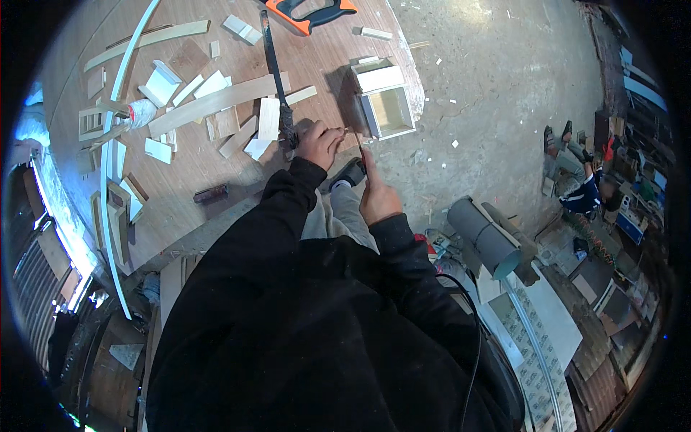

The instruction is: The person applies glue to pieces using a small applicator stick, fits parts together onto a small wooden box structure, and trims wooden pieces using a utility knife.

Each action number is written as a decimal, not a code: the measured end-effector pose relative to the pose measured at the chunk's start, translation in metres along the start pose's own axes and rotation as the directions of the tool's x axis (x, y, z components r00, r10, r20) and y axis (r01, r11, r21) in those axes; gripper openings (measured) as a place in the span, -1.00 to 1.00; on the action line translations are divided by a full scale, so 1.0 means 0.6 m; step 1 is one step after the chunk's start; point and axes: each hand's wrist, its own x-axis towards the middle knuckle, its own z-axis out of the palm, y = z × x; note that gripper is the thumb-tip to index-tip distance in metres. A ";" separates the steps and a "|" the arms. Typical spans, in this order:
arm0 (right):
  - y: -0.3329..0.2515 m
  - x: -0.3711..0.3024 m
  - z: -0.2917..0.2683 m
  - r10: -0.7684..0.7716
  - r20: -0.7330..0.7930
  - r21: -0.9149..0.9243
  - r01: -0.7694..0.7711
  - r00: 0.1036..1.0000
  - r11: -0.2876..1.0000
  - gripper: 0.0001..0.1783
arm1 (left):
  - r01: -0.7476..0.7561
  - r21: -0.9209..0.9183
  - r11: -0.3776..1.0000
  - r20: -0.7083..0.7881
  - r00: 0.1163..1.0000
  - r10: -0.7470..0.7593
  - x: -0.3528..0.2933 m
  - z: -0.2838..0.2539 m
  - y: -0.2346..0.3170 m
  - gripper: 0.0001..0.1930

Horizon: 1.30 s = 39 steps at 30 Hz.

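Note:
Both of my hands are close together at the table's near right edge. The fingers of my left hand [322,146] are closed in a pinch on something small and pale, too small to make out. My right hand [380,198] grips a thin dark knife-like tool [361,155], its index finger stretched along it and the narrow end pointing away from me beside the left fingertips. Just beyond them stands a small wooden box [394,133] with two parts. Left of my left hand lies a long dark blade with a wrapped handle [287,122], touching or nearly touching the hand.
Wood offcuts [230,101] are scattered over the wooden table [169,223], with a string roll [142,114], a long pale strip [108,209] and a dark red cylinder [211,193]. An orange-black saw handle [309,18] lies far back. At right are a grey roll [484,234] and a seated person [586,191].

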 end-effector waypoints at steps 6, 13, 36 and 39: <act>-0.019 0.021 -0.013 -0.002 0.029 -0.059 0.003 1.000 0.998 -0.24 | 0.000 0.013 1.000 0.023 1.000 -0.001 0.000 -0.008 0.002 -0.89; 0.006 0.028 0.000 -0.050 0.057 -0.043 0.053 0.997 0.998 -0.27 | 0.001 -0.025 1.000 0.017 1.000 0.000 -0.001 -0.004 0.002 -0.88; 0.022 0.009 -0.001 -0.066 -0.005 0.055 0.066 0.998 0.996 -0.25 | 0.050 0.226 0.973 0.051 0.997 -0.063 0.014 -0.009 0.013 -0.74; 0.018 0.008 -0.009 -0.039 -0.003 0.082 0.039 0.999 0.996 -0.26 | 0.076 0.204 0.976 0.085 0.992 -0.095 0.018 -0.009 0.008 -0.74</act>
